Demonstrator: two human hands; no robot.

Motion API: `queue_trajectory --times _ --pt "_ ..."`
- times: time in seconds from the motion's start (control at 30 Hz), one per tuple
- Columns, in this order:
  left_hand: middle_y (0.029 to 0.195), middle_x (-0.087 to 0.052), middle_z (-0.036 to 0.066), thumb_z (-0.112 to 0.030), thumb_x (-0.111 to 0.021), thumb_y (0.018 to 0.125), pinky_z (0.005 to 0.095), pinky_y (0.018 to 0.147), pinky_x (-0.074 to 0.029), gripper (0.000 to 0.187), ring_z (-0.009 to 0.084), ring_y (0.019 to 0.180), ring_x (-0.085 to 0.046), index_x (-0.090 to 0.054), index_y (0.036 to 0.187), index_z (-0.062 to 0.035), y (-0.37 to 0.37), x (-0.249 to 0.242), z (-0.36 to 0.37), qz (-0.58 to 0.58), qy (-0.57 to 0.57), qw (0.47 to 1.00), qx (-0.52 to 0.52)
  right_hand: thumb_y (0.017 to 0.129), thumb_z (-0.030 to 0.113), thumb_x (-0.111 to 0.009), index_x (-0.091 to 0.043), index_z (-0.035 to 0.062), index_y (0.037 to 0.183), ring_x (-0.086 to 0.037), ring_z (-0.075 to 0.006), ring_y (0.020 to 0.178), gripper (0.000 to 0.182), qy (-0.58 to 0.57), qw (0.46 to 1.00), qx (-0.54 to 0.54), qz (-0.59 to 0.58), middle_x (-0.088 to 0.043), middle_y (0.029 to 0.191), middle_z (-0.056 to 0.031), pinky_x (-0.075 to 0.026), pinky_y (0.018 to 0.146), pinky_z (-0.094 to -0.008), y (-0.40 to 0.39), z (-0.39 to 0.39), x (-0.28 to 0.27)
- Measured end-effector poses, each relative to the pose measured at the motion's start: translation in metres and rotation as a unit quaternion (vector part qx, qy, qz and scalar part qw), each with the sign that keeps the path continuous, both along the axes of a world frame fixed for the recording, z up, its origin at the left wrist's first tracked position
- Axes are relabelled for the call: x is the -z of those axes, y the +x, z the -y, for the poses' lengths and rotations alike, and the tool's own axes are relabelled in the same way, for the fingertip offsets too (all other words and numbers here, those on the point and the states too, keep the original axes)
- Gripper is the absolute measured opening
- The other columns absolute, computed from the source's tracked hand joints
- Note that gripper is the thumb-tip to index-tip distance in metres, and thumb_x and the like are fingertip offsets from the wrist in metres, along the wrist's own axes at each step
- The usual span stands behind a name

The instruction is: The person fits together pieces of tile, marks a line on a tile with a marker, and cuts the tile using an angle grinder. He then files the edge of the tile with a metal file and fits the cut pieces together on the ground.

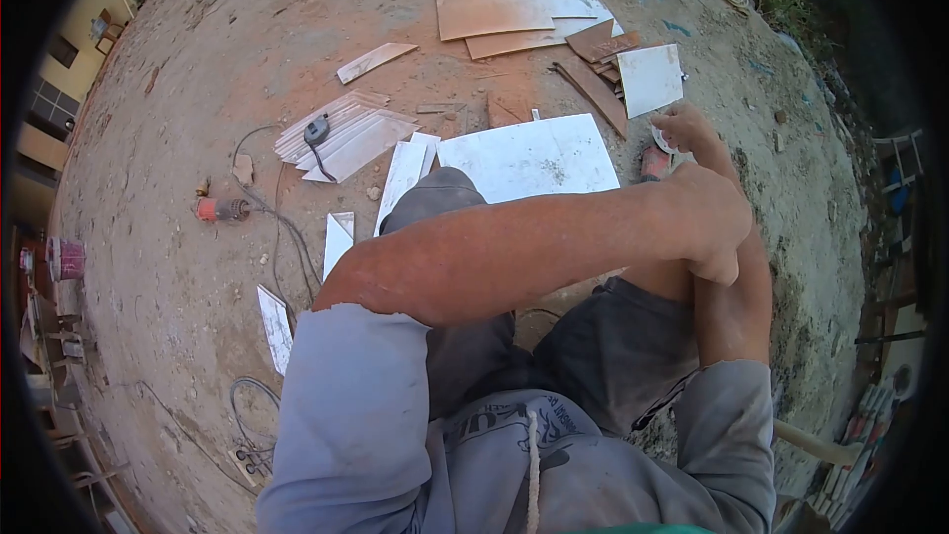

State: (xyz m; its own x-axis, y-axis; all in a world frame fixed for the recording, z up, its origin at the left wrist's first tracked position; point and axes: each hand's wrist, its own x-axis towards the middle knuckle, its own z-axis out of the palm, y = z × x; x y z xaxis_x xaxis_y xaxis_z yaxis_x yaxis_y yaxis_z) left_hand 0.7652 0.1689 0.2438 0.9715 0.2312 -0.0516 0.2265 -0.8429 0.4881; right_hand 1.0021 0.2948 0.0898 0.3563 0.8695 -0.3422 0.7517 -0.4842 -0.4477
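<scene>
My left arm reaches across to the right. My left hand (714, 222) lies over my right forearm (733, 321), curled round it; most of its fingers are hidden. Past it, my right hand (697, 135) has its fingers bent and drawn together. What they hold, if anything, I cannot make out. Beside both hands is a red power tool (654, 163) with a pale disc (668, 141), partly covered by the left hand. A large white tile (534, 153) lies flat on the ground before my knees. A smaller white tile (650, 79) rests just beyond my right hand.
Stacked tiles (494, 15) and brown broken pieces (598, 49) lie farther out. Left are cut strips (346, 133) with a grey tape measure (316, 130) on top, another red power tool (222, 209), and a cable (287, 227) across the dirt. A pink bucket (67, 259) stands far left.
</scene>
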Motion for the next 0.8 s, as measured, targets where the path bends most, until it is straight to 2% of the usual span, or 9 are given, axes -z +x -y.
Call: queue_trajectory --times 0.03,0.07,0.1,0.23,0.4,0.53,0.6,0.7,0.8 --pt "0.076 -0.069 0.020 -0.037 -0.065 0.068 0.0465 0.067 -0.052 0.039 0.0338 0.074 -0.068 -0.074 0.076 0.0005 -0.002 -0.003 0.002 -0.001 0.000 1.000 0.004 0.085 0.029 -0.068 -0.063 0.0008 0.087 -0.053 -0.0143 0.053 0.029 -0.009 1.000 0.000 0.012 -0.059 0.068 -0.0065 -0.038 0.041 -0.0307 -0.003 0.000 -0.002" --pt "0.074 -0.068 0.020 -0.037 -0.065 0.068 0.0466 0.067 -0.052 0.039 0.0345 0.073 -0.068 -0.073 0.074 0.0005 -0.003 -0.006 0.006 0.016 -0.038 0.999 0.014 0.085 0.029 -0.068 -0.063 0.0008 0.087 -0.053 -0.0143 0.053 0.029 -0.009 1.000 0.006 0.011 -0.059 0.068 -0.0065 -0.038 0.041 -0.0307 -0.005 0.000 -0.003" --pt "0.072 -0.067 0.021 -0.038 -0.064 0.068 0.0467 0.066 -0.052 0.040 0.0351 0.072 -0.067 -0.073 0.072 0.0005 -0.004 -0.008 0.011 0.033 -0.075 0.996 0.025 0.084 0.030 -0.068 -0.063 0.0003 0.088 -0.056 -0.0158 0.055 0.031 -0.006 0.999 -0.010 0.035 -0.061 0.070 -0.0075 -0.041 0.043 -0.0316 -0.006 0.000 -0.004" --pt "0.069 -0.066 0.020 -0.040 -0.064 0.068 0.0464 0.064 -0.052 0.041 0.0354 0.071 -0.067 -0.072 0.071 0.0009 -0.001 -0.004 0.022 0.048 -0.080 0.993 0.068 0.081 0.035 -0.069 -0.066 -0.0011 0.093 -0.062 -0.0194 0.060 0.038 0.007 0.994 -0.043 0.097 -0.066 0.074 -0.0097 -0.048 0.050 -0.0345 -0.009 -0.005 0.000" --pt "0.067 -0.066 0.018 -0.042 -0.064 0.068 0.0467 0.061 -0.052 0.043 0.0346 0.067 -0.066 -0.071 0.068 0.0004 0.001 -0.003 0.014 0.012 0.003 0.999 0.046 0.081 0.035 -0.069 -0.067 -0.0015 0.096 -0.062 -0.0196 0.061 0.040 0.009 0.993 -0.054 0.104 -0.066 0.075 -0.0096 -0.050 0.053 -0.0354 -0.013 -0.001 -0.007" --pt "0.067 -0.066 0.018 -0.043 -0.064 0.068 0.0476 0.059 -0.051 0.044 0.0354 0.066 -0.065 -0.071 0.068 0.0006 -0.001 0.005 0.002 0.004 -0.002 1.000 0.029 0.081 0.034 -0.070 -0.066 -0.0026 0.096 -0.064 -0.0205 0.064 0.040 0.011 0.996 -0.034 0.078 -0.067 0.079 -0.0113 -0.050 0.054 -0.0356 -0.008 0.002 -0.005" --pt "0.067 -0.065 0.018 -0.044 -0.063 0.069 0.0471 0.059 -0.051 0.045 0.0357 0.067 -0.065 -0.071 0.068 0.0002 0.000 0.001 0.002 -0.034 -0.045 0.997 0.055 0.081 0.034 -0.070 -0.066 -0.0028 0.096 -0.064 -0.0206 0.065 0.040 0.014 0.997 -0.022 0.070 -0.068 0.079 -0.0117 -0.050 0.054 -0.0358 -0.007 0.005 -0.007" --pt "0.067 -0.065 0.019 -0.045 -0.062 0.069 0.0464 0.060 -0.051 0.045 0.0354 0.068 -0.065 -0.071 0.069 -0.0008 -0.005 -0.006 0.025 -0.014 -0.088 0.991 0.100 0.081 0.033 -0.070 -0.067 -0.0029 0.096 -0.063 -0.0203 0.064 0.039 0.008 0.997 -0.020 0.075 -0.067 0.079 -0.0111 -0.050 0.053 -0.0354 -0.006 0.006 -0.008" --pt "0.068 -0.066 0.018 -0.045 -0.062 0.069 0.0459 0.061 -0.051 0.044 0.0348 0.068 -0.065 -0.072 0.069 -0.0015 -0.002 -0.004 0.023 0.004 -0.042 0.995 0.090 0.081 0.033 -0.070 -0.067 -0.0029 0.097 -0.063 -0.0203 0.063 0.039 -0.007 0.996 -0.032 0.080 -0.067 0.078 -0.0106 -0.050 0.053 -0.0361 -0.008 0.005 -0.010"
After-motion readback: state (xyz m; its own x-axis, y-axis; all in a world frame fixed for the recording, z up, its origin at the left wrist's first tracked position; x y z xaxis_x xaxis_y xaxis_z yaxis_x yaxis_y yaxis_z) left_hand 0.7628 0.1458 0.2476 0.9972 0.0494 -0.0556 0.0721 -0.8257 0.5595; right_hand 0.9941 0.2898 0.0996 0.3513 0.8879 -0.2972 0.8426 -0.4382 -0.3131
